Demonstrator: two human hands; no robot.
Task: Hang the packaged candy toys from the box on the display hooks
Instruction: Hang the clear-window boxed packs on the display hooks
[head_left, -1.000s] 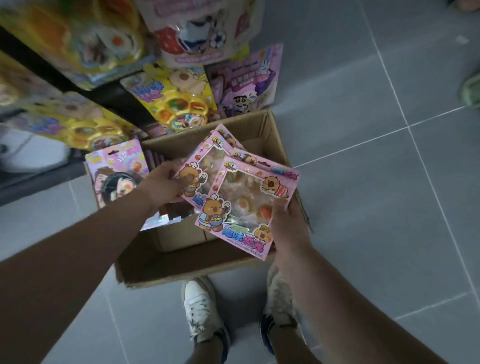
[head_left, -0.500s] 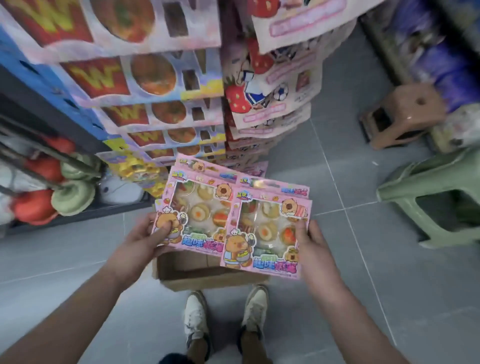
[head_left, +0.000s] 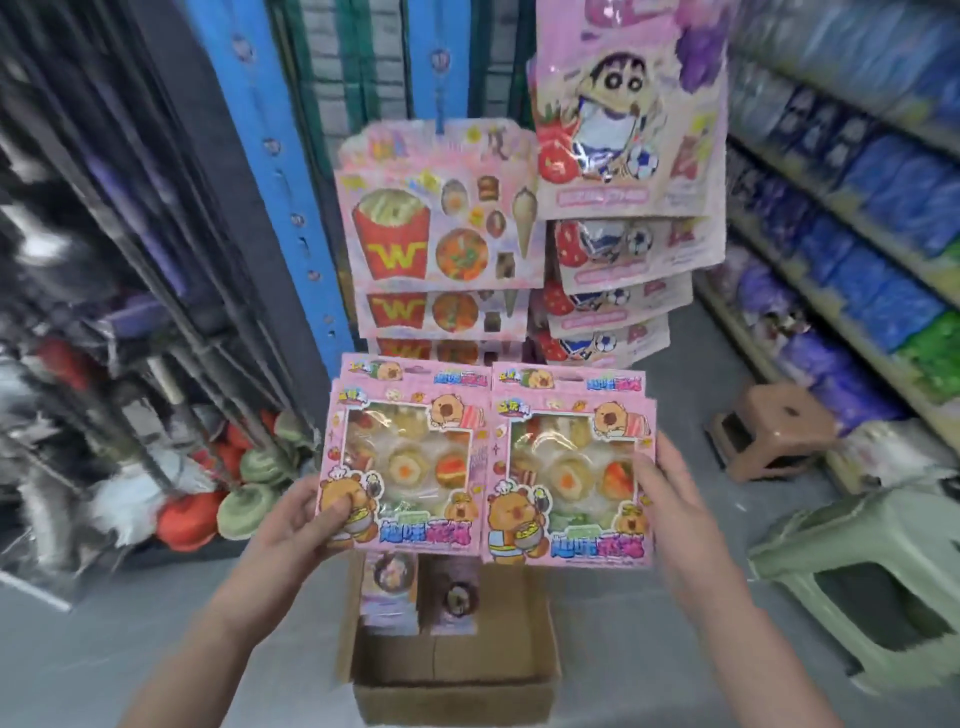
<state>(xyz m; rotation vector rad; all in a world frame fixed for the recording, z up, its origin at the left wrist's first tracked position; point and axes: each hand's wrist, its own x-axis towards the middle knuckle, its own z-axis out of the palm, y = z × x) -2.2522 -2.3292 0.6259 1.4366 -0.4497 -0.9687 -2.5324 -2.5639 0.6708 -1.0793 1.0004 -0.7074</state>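
Note:
I hold two small stacks of pink capybara candy toy packs side by side in front of me. My left hand (head_left: 298, 525) grips the lower left corner of the left stack (head_left: 405, 457). My right hand (head_left: 680, 499) grips the right edge of the right stack (head_left: 569, 467). Below them the open cardboard box (head_left: 452, 691) stands on the floor with a few more packs (head_left: 389, 587) at its far end. Ahead, a column of fries-print packs (head_left: 441, 208) and a column of cartoon-boy packs (head_left: 628, 114) hang on the display. The hooks themselves are hidden.
A blue upright post (head_left: 270, 171) and dark racks with red and green plush items (head_left: 244, 499) stand at left. Shelves of blue and purple bags (head_left: 857, 218) run along the right. A brown stool (head_left: 769, 431) and a green stool (head_left: 862, 582) sit on the grey tiled floor.
My view has tilted up from the box to the hanging display. Both hands have lifted the pink packs and split them into two upright stacks held level.

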